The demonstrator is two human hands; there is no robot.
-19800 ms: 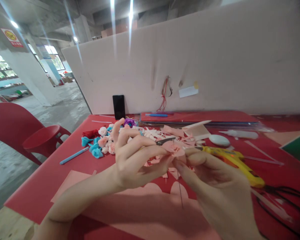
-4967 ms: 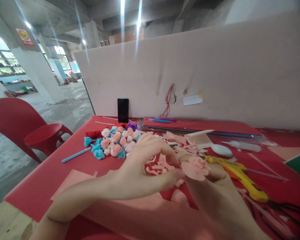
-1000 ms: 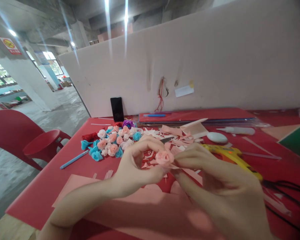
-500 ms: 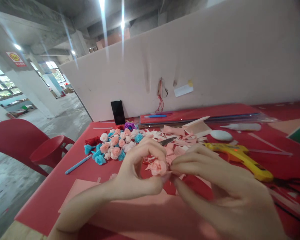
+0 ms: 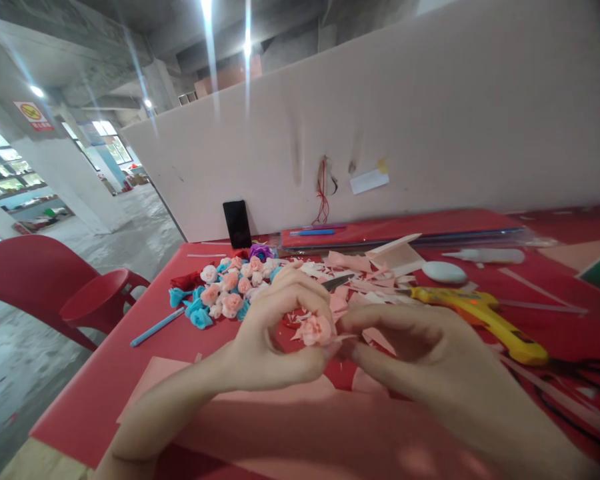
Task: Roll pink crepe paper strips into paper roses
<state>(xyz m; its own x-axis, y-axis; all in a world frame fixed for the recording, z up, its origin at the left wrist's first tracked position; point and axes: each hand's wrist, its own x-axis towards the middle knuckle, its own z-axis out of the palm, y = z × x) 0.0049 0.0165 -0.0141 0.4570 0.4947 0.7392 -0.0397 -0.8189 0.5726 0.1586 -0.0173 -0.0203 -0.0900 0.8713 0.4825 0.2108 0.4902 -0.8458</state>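
A small pink paper rose [image 5: 315,329] is pinched between both hands above the red table [image 5: 105,360]. My left hand [image 5: 275,333] curls round it, thumb and fingertips closed on its left side. My right hand [image 5: 425,363] grips its right side and base with fingertips pressed together. A pile of finished paper roses [image 5: 225,290] in pink, white and blue lies just behind my left hand. Pink paper scraps [image 5: 360,280] and scissors [image 5: 337,281] lie behind the rose.
A yellow glue gun [image 5: 480,317] lies to the right with black cord [image 5: 580,373]. A blue pen [image 5: 155,327], a black phone [image 5: 237,224] leaning on the partition, a white oval object [image 5: 444,271], a glue bottle [image 5: 485,255], pink sheets [image 5: 155,380] and red chairs [image 5: 40,287] are around.
Over the last second both hands stay on the rose, turning and pressing it slightly; earlier a flat pink petal piece was wrapped round it. The view shifted a little.
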